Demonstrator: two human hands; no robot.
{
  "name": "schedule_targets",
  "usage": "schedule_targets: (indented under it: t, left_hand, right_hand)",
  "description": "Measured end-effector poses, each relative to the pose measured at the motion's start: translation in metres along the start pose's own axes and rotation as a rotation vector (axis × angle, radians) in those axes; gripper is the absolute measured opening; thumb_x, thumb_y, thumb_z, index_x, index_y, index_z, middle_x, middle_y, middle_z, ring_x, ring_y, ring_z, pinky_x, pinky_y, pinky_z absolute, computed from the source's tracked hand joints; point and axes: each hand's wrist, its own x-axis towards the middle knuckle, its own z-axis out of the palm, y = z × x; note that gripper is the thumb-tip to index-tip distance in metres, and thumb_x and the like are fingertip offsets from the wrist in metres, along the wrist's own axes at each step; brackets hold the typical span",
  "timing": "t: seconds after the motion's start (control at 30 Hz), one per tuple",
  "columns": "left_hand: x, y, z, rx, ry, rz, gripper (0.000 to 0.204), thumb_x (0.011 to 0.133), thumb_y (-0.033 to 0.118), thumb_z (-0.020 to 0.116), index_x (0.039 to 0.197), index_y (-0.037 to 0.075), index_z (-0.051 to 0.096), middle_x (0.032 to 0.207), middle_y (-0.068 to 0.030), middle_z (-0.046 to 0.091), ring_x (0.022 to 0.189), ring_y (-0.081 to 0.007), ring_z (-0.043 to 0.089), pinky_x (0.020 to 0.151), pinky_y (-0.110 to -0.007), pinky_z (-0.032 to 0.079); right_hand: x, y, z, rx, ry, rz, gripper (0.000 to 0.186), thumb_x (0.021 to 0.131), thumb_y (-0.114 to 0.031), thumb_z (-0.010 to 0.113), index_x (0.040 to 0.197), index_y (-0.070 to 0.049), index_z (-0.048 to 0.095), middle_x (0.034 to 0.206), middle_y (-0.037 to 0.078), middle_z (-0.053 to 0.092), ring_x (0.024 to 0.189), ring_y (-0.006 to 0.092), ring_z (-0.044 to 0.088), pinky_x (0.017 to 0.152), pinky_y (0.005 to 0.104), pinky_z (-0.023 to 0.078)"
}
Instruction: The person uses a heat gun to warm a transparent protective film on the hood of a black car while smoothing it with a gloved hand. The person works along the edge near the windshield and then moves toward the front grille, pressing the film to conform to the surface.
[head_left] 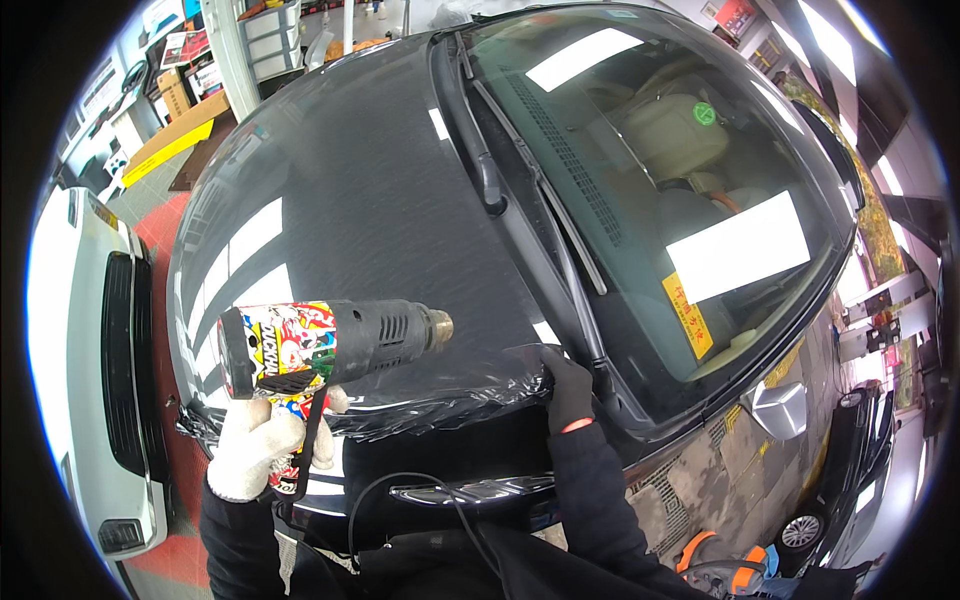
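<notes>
My left hand (pixel 252 446), in a white knit glove, is wrapped round the handle of a heat gun (pixel 378 335). The gun's body is black with colourful stickers, and its metal nozzle points right over the car hood (pixel 390 210). A thin dark plastic film (pixel 465 385) lies over the hood, with a crinkled, loose edge along the near side. At the rear near corner of the hood, my right hand (pixel 570 392), in a black glove, is closed on that film edge. Its fingertips are partly hidden.
The windshield (pixel 640 160) and wipers (pixel 490 180) lie to the right of the hood. A side mirror (pixel 780 410) sticks out at the right. The gun's cord (pixel 400 475) loops near my body. A white vehicle (pixel 90 380) stands close on the left. An orange-and-black object (pixel 720 565) lies at lower right.
</notes>
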Motion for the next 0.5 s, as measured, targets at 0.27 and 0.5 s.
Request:
schedule_targets:
  t: [0.27,0.5]
  left_hand:
    - [0.003,0.013,0.015,0.148,-0.077,-0.070,0.051,0.088,0.017,0.059,0.129,-0.012,0.060,0.106,-0.0227,0.074,0.065,-0.0211,0.071,0.063,-0.034,0.062]
    - [-0.004,0.017,0.020,0.049,0.004,0.129,0.054,0.095,0.032,0.076,0.126,-0.008,0.059,0.104,-0.0210,0.074,0.057,-0.0203,0.069,0.048,-0.031,0.059]
  right_hand:
    - [0.018,-0.019,0.003,-0.390,0.080,0.145,0.055,0.078,-0.047,0.085,0.091,0.006,0.080,0.084,0.019,0.078,0.079,0.0297,0.074,0.077,0.0431,0.055]
    - [0.043,0.005,0.000,-0.769,0.090,-0.184,0.045,0.093,-0.037,0.068,0.091,0.007,0.076,0.091,0.027,0.076,0.092,0.0416,0.075,0.086,0.0505,0.054]
